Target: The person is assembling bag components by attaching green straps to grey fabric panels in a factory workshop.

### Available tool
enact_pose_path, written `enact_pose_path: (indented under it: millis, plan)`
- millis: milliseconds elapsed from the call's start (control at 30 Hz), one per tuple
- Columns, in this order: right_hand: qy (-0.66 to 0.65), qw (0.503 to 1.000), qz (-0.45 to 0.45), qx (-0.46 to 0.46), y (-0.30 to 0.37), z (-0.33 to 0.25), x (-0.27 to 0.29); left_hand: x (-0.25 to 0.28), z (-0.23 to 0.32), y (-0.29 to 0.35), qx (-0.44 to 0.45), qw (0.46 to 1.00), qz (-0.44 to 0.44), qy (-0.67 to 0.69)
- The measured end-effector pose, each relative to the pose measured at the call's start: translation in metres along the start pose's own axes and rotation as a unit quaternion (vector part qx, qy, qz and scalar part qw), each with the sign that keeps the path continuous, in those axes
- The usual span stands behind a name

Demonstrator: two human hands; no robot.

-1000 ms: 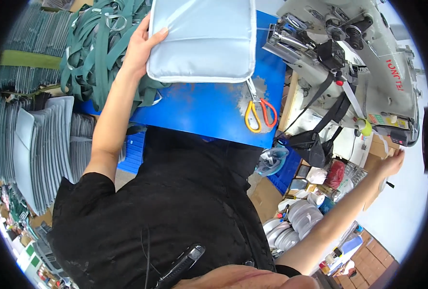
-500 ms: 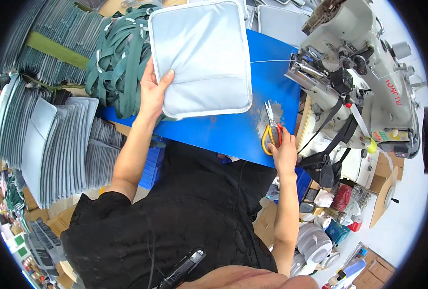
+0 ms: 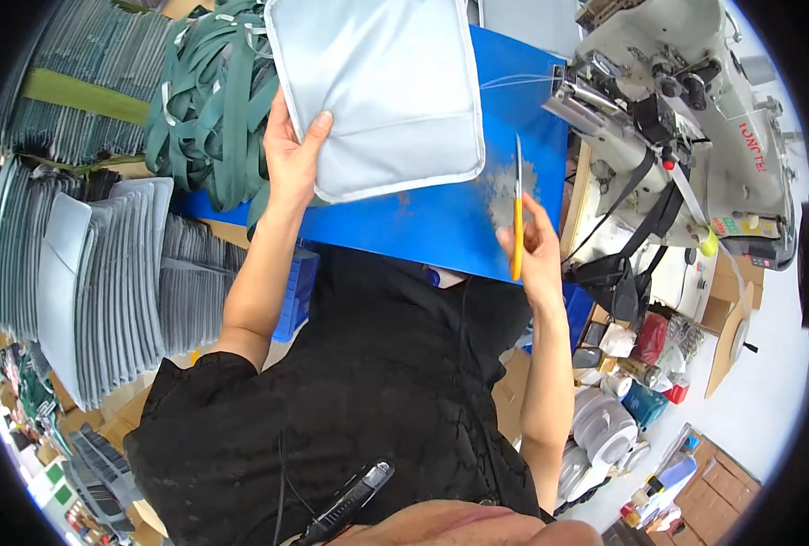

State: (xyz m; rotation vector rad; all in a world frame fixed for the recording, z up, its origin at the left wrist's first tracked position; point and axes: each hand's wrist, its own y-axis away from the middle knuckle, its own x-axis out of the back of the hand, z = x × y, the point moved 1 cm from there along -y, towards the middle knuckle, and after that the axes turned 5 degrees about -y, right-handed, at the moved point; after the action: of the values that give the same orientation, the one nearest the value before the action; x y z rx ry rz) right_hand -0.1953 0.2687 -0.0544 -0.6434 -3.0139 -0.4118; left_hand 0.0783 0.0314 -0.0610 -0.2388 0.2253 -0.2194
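Note:
My left hand [image 3: 295, 155] grips the left edge of a silvery grey padded fabric panel [image 3: 386, 91] with pale bound edges, thumb on top. The panel is held tilted above the blue tabletop [image 3: 450, 223]. A pair of scissors [image 3: 518, 214] with yellow handles is in my right hand [image 3: 539, 255], seen edge-on with the blades pointing away from me. Thin threads [image 3: 513, 82] stretch from the panel's right side to the sewing machine [image 3: 677, 100].
Dark green straps [image 3: 213, 118] lie heaped left of the panel. Stacks of grey panels [image 3: 104, 282] stand at the left. Black straps [image 3: 618, 278] hang below the machine; a blue crate [image 3: 297, 291] sits under the table edge. Further grey panels [image 3: 532, 27] lie at the back.
The scissors have been raised off the tabletop and turned edge-on in my right hand. The panel has tilted slightly, and more thread shows at its right.

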Motion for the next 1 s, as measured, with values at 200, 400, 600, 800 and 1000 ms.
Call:
enact_pose_path:
  millis: [200,400,600,800,1000]
  plan:
    - [-0.023,0.995,0.020,0.092,-0.045,-0.041,-0.039,-0.011,-0.003,0.004,-0.010,1.000,-0.009,-0.009]
    - [0.044,0.996,0.066,0.033,-0.042,-0.005,-0.023,0.001,0.008,0.017,0.003,1.000,-0.002,-0.019]
    - [0.438,0.880,0.127,0.135,-0.013,0.051,0.022,0.016,0.009,0.059,0.382,0.888,-0.145,0.212]
    - [-0.319,0.940,0.050,0.110,-0.002,0.019,0.012,0.058,-0.099,0.088,0.495,0.747,-0.287,0.339]
    - [-0.448,0.878,0.012,0.168,0.011,0.006,0.004,0.035,-0.131,0.083,0.554,0.716,-0.249,0.344]
